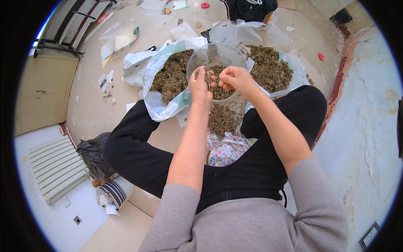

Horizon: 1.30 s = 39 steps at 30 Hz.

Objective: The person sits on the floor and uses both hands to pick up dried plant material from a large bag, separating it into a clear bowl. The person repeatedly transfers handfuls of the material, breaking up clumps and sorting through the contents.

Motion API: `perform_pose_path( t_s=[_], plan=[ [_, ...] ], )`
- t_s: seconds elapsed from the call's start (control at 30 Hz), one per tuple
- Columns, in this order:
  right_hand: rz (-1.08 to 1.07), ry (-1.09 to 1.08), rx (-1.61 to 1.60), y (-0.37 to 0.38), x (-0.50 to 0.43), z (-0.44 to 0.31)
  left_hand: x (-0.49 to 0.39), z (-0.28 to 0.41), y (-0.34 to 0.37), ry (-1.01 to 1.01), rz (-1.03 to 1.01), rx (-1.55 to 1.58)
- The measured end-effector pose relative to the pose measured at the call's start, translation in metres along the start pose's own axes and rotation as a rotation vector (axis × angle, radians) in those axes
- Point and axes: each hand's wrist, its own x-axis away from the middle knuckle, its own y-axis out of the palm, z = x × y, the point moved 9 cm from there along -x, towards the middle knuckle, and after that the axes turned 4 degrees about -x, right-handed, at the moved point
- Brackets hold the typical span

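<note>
My left hand [199,84] holds a small clump of dried plant matter, partly hidden behind its thumb and fingers. Just to its right, the fingertips of my right hand [236,79] are drawn together; whether a small piece is between them is too small to tell. Both hands are above a clear round plastic tub [195,52], which has dried brown plant matter [222,94] in its bottom. On the left, a white plastic bag [151,100] lies open around a heap of the same brownish stuff [171,74]. Another heap [270,66] spreads on plastic at the right.
A smaller pile [223,119] lies between my legs, beside floral fabric [231,149]. A black garbage bag [96,154] and a tipped striped bin [115,192] are by the radiator [58,168]. Paper scraps [104,82] litter the floor. A peeling wall [362,126] stands at right.
</note>
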Motion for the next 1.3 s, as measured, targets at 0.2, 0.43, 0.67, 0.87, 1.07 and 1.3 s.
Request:
perform_pose_path(
  t_s=[0.2,0.43,0.67,0.87,1.07,1.3],
  plan=[
    [-0.425,0.247,0.674,0.039,0.034,0.015,-0.005,0.0,0.0,-0.066,-0.036,0.079],
    [0.115,-0.616,0.615,0.024,0.031,-0.07,-0.001,-0.008,0.003,-0.045,-0.044,0.072],
    [0.191,-0.836,0.807,0.031,0.036,-0.062,0.002,-0.01,0.017,-0.007,-0.091,0.104],
    [0.2,-0.781,0.813,0.028,0.033,-0.059,0.003,-0.011,0.015,0.005,-0.069,0.068],
    [0.235,-0.474,0.395,0.001,0.011,-0.036,0.006,-0.013,0.015,-0.054,-0.013,0.024],
    [0.299,-0.332,0.306,-0.013,0.008,-0.03,0.007,-0.016,0.014,-0.13,-0.054,-0.038]
  ],
)
